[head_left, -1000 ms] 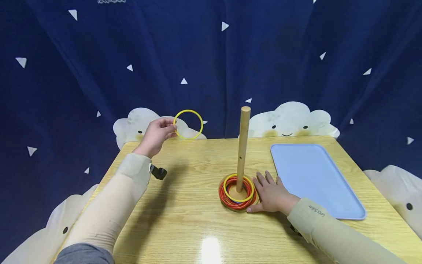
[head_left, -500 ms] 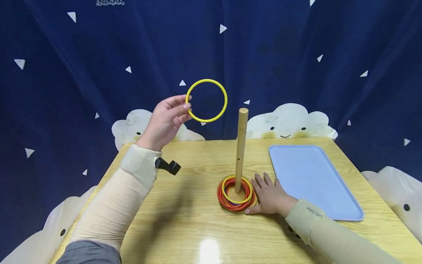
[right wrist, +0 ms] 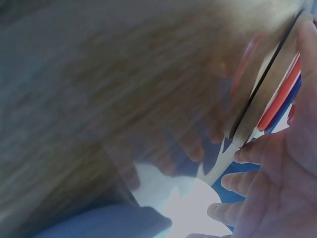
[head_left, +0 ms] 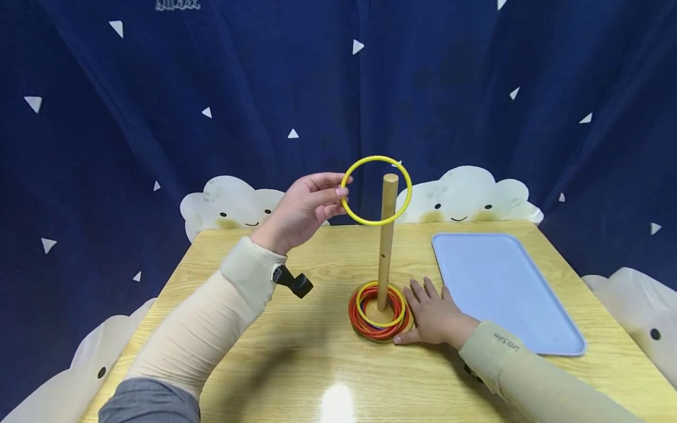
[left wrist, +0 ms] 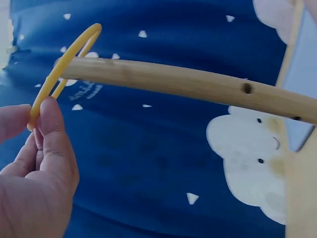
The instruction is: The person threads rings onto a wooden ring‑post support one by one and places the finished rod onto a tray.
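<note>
My left hand (head_left: 304,205) pinches a yellow ring (head_left: 376,222) between thumb and fingers at its left rim. The ring is level with the top of the upright wooden peg (head_left: 386,247); in the left wrist view, the ring (left wrist: 45,91) circles the peg's tip. On the peg's round base (head_left: 376,339), several red rings (head_left: 361,322), another yellow ring (head_left: 400,317) and a bit of blue lie around the foot. With fingers spread and straight, my right hand (head_left: 435,317) rests against the base's right side; in the right wrist view, its fingers (right wrist: 250,151) touch the base's edge.
A light blue tray (head_left: 502,282) lies on the wooden table (head_left: 264,352), to the right of my right hand. Behind the table hangs a dark blue curtain (head_left: 254,70) with white triangles and clouds.
My left hand has brought the yellow ring up from the left, then rightward and slightly down to the peg's top. The right hand has stayed at the base.
</note>
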{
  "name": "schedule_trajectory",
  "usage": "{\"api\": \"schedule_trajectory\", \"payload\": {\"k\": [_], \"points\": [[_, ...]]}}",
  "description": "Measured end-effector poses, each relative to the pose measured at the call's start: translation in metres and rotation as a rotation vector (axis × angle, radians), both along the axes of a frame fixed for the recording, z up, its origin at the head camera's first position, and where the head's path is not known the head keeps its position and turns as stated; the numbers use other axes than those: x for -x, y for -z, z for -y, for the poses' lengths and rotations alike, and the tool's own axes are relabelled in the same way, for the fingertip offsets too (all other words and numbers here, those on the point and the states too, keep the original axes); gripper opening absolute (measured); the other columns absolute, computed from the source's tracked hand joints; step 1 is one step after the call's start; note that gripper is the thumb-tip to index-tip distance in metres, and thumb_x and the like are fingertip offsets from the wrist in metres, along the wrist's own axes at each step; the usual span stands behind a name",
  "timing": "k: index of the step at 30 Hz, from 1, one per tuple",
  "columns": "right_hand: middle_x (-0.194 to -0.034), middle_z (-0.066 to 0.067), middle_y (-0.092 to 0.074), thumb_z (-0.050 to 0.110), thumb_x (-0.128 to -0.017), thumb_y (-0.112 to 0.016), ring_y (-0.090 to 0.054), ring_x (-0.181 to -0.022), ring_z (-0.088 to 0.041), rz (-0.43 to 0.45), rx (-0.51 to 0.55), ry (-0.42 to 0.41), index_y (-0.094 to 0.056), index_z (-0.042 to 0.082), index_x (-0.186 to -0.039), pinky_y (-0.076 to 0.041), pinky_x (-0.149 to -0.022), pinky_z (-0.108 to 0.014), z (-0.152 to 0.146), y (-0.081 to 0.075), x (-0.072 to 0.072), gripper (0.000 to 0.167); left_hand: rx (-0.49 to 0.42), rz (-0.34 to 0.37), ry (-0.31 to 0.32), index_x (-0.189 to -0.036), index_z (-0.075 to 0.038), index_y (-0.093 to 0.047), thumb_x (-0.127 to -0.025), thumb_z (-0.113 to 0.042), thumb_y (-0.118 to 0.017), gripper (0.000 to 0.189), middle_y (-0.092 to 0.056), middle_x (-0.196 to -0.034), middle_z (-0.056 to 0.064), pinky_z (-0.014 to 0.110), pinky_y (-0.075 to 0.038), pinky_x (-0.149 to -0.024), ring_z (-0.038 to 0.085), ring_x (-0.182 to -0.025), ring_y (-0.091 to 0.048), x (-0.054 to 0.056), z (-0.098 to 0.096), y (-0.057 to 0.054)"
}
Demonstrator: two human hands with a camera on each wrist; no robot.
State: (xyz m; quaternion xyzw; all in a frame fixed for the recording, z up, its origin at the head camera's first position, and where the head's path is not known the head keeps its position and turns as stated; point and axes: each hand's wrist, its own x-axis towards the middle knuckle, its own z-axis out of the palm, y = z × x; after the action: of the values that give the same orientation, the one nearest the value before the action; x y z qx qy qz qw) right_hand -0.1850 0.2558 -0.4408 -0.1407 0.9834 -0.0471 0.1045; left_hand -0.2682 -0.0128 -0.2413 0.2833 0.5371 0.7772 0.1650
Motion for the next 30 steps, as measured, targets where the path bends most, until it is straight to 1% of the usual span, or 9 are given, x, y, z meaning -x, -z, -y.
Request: {"api": "schedule_trajectory", "payload": {"k": [5, 8, 11, 17, 24, 27, 30], "points": [[-0.163, -0.03, -0.024, 0.08, -0.079, -0.067, -0.015, -0.149, -0.055, 0.001, -0.012, -0.002, -0.035, -0.004, -0.157, -0.018, -0.111, -0.079, -0.001, 0.001, 0.0, 0.119, 0.073, 0.027, 0.011, -0.101, -0.005, -0.071, -0.099, 0.013, -0.052, 0.025, -0.067, -0.092, 0.004, 0.025, -0.058, -0.075, 0.013, -0.08, -0.063, 0.002, -0.009, 0.019], [-0.163, -0.03, -0.024, 0.081, -0.079, -0.067, -0.015, -0.149, -0.055, 0.004, -0.01, 0.002, -0.034, -0.004, -0.157, -0.017, -0.111, -0.079, -0.001, 0.002, 0.0, 0.12, 0.138, 0.042, 0.008, -0.106, 0.001, -0.068, -0.1, 0.011, -0.054, 0.018, -0.065, -0.092, 0.005, 0.026, -0.058, -0.076, 0.014, -0.081, -0.063, 0.004, -0.012, 0.035], [-0.163, -0.03, -0.023, 0.081, -0.079, -0.067, -0.014, -0.149, -0.055, 0.007, -0.007, 0.004, -0.034, -0.004, -0.157, -0.016, -0.111, -0.079, -0.002, 0.003, 0.001, 0.12, 0.192, 0.063, 0.009, -0.11, 0.005, -0.066, -0.1, 0.01, -0.055, 0.015, -0.063, -0.09, 0.005, 0.025, -0.058, -0.075, 0.014, -0.08, -0.062, 0.006, -0.013, 0.05], [-0.163, -0.03, -0.023, 0.081, -0.079, -0.067, -0.014, -0.149, -0.055, 0.015, 0.0, 0.005, -0.033, -0.004, -0.158, -0.015, -0.112, -0.079, -0.002, 0.003, 0.002, 0.121, 0.247, 0.115, -0.002, -0.116, 0.012, -0.061, -0.099, 0.01, -0.054, 0.018, -0.061, -0.092, 0.006, 0.025, -0.057, -0.074, 0.013, -0.077, -0.061, 0.009, -0.009, 0.081], [-0.163, -0.03, -0.024, 0.081, -0.079, -0.066, -0.015, -0.149, -0.056, 0.008, -0.015, 0.002, -0.034, -0.005, -0.157, -0.017, -0.111, -0.079, -0.003, 0.002, 0.001, 0.12, 0.336, 0.159, 0.006, -0.118, 0.013, -0.059, -0.099, 0.008, -0.054, 0.02, -0.061, -0.094, 0.005, 0.025, -0.056, -0.075, 0.012, -0.078, -0.06, 0.012, -0.006, 0.115], [-0.163, -0.031, -0.024, 0.079, -0.08, -0.067, -0.015, -0.149, -0.056, 0.011, -0.009, 0.001, -0.034, -0.005, -0.157, -0.017, -0.111, -0.079, -0.003, 0.002, 0.001, 0.119, 0.356, 0.173, 0.007, -0.12, 0.016, -0.056, -0.1, 0.008, -0.053, 0.022, -0.061, -0.093, 0.005, 0.025, -0.056, -0.075, 0.011, -0.078, -0.06, 0.013, -0.005, 0.127], [-0.163, -0.031, -0.024, 0.079, -0.08, -0.068, -0.015, -0.149, -0.056, 0.014, -0.001, -0.003, -0.034, -0.006, -0.157, -0.017, -0.111, -0.079, -0.002, 0.002, 0.001, 0.119, 0.357, 0.194, -0.002, -0.123, 0.02, -0.052, -0.1, 0.009, -0.053, 0.026, -0.061, -0.093, 0.005, 0.024, -0.056, -0.074, 0.01, -0.077, -0.06, 0.014, -0.004, 0.138]]}}
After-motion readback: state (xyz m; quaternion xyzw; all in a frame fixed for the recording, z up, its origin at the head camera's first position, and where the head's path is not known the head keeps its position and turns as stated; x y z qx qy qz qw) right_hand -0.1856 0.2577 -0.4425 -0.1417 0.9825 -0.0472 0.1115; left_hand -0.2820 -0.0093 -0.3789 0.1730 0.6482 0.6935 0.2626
